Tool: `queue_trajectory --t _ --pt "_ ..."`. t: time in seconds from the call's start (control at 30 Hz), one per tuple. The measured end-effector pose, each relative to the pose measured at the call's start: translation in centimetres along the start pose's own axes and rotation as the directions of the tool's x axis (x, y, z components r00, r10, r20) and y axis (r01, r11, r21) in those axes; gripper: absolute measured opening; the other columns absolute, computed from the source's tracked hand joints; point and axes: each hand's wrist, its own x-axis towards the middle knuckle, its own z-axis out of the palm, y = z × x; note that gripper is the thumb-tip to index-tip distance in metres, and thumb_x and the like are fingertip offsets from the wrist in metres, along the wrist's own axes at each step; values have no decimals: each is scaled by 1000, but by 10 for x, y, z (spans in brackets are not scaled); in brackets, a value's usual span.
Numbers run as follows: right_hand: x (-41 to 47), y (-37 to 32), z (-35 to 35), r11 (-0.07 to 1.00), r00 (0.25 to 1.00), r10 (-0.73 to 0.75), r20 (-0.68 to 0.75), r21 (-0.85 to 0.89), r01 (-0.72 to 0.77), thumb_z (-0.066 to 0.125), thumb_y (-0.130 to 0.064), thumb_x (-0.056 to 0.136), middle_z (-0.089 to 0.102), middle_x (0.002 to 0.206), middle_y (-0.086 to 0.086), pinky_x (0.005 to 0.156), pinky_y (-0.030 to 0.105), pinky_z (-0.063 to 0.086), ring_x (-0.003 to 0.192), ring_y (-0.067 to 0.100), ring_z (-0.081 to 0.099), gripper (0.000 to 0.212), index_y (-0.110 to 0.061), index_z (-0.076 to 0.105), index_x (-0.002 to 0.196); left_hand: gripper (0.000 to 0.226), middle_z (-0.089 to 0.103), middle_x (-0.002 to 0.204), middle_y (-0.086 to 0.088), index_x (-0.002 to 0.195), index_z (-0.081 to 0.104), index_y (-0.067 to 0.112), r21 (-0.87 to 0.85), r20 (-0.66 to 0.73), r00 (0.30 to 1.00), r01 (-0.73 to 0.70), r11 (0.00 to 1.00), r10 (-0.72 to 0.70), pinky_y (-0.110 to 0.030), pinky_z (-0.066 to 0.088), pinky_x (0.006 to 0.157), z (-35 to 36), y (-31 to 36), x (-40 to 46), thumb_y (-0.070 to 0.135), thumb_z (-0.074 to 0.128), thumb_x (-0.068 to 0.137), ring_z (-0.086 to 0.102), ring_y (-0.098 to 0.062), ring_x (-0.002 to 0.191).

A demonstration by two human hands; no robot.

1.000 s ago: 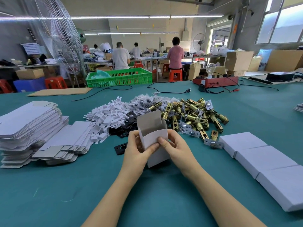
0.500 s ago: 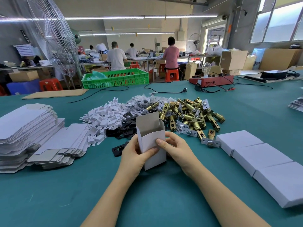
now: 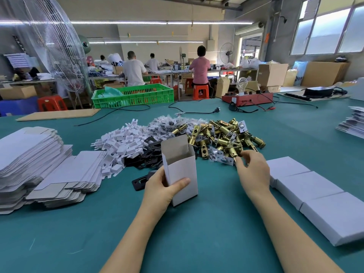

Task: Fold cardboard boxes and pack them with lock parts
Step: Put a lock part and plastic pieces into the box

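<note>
- Your right hand [image 3: 253, 170] has left the box [image 3: 181, 170] and now curls at the latch pile [image 3: 220, 137], grip contents unclear.
- Left hand [image 3: 163, 191] grips the box alone; squeeze harder and it may crumple.

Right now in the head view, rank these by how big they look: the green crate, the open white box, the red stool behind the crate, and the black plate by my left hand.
1. green crate
2. open white box, though nearness to the camera inflates it
3. red stool
4. black plate
</note>
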Motion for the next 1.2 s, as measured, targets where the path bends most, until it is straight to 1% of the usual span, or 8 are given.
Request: queue_trajectory --t 0.13,0.23,0.47,0.6,0.77,0.9,1.1,1.2 --pt "2 11 8 946 995 -38 89 -316 64 59 -25 92 39 140 20 103 39 32 130 34 36 44 3 52 125 42 72 98 23 104 65 39 43 2 1000 12 999 -12 -14 52 70 0 -2 -1 21 87 73 67 2 91" --pt "3 17 14 861 986 -39 163 -496 116 49 -33 96 31 148 20 113 37 19 138 33 24 46 3 51 124 40 72 96 23 102 67 39 63 8 1000 8 998 -9 -11 51 67 -1 -4 -1 21 87 72 67 4 89" --pt "5 12 23 759 989 -2 148 -644 98 42 -36 99 46 131 11 99 35 32 123 28 37 39 -6 55 120 43 72 98 22 101 68 39 67 8 1000 17 998 -17 -13 50 70 1 -1 -1 35 83 61 67 3 90" --pt "8 12 26 713 989 36 141 -697 73 45 -29 97 47 129 9 94 33 33 120 26 40 31 -8 53 118 40 73 97 21 102 68 38 52 12 1000 13 999 -14 -10 51 66 0 -3 -1 22 87 70 67 3 89" --pt "10 14 27 723 991 32 130 -688 67 47 -23 96 47 129 11 94 33 33 121 27 38 29 -5 51 119 39 72 97 22 102 67 39 58 9 1000 17 998 -17 -9 50 67 -1 -5 0 18 85 74 67 3 89" --pt "11 14 26 797 997 -6 78 -601 52 44 -30 100 50 124 18 94 37 34 119 33 40 37 2 51 116 39 73 98 20 102 67 39 49 7 1000 18 999 -18 -11 52 68 0 -3 0 20 85 73 67 1 91" --pt "10 -2 24 898 992 -123 -40 -430 94 48 -27 99 57 103 23 77 41 35 101 36 48 33 5 52 101 45 72 100 22 103 66 41 58 1 1000 24 998 -25 -14 51 71 1 -1 -1 38 82 62 67 2 93" --pt "15 -6 20 960 998 -48 -39 -279 35 43 -27 101 54 106 24 69 37 32 89 34 48 34 6 47 104 48 72 102 21 106 66 39 53 -3 1000 28 998 -28 -19 51 76 1 -2 0 39 82 61 67 0 95"
